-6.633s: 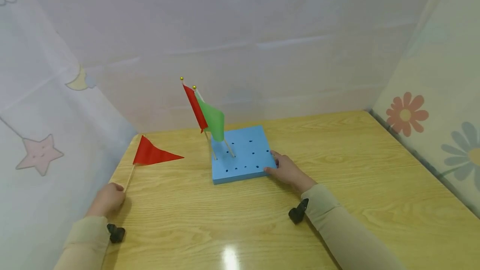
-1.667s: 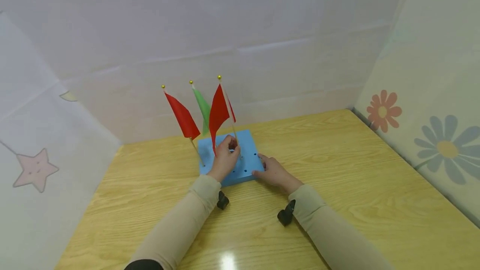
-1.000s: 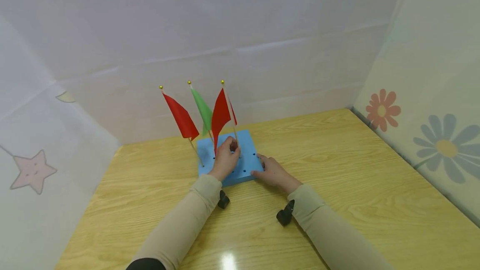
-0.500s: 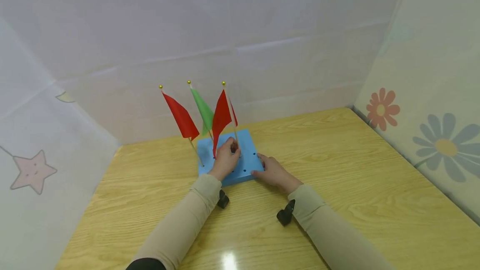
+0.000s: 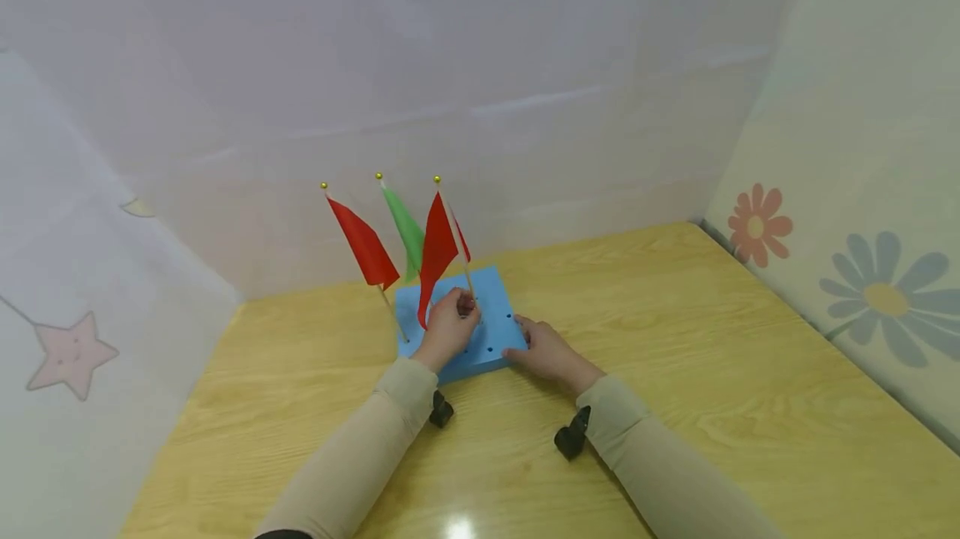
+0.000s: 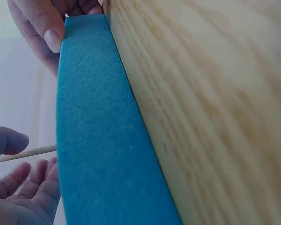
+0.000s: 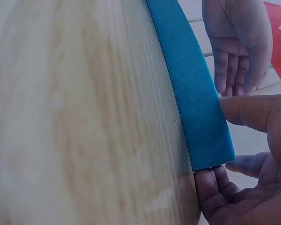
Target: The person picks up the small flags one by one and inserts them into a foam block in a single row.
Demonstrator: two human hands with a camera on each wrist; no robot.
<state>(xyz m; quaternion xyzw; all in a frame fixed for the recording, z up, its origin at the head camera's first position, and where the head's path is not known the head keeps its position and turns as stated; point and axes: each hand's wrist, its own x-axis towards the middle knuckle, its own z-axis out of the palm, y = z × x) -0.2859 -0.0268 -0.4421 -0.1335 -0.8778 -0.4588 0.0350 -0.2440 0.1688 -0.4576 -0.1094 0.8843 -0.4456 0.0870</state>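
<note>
A blue block (image 5: 487, 285) with several small holes lies on the table. Two red triangular flags and a green flag (image 5: 407, 227) stand tilted in it on thin wooden sticks with gold balls on top. My left hand (image 5: 447, 329) is over the block, around the lower stick of the right red flag (image 5: 437, 247). In the left wrist view its thumb and fingers (image 6: 18, 197) stand apart, with the stick (image 6: 37, 151) between them. My right hand (image 5: 551, 353) grips the block's near right corner, thumb in front, fingers at the side. The left red flag (image 5: 363, 243) stands untouched.
The wooden table (image 5: 675, 339) runs to a pale cloth backdrop (image 5: 480, 106) behind and at both sides. Printed flowers (image 5: 885, 299) show on the right cloth and a star (image 5: 73, 356) on the left.
The red flag, earlier held over the table's left side, came to the block with my left hand. Lately its top has leaned slightly left and the left fingers have loosened. My right hand stays on the block.
</note>
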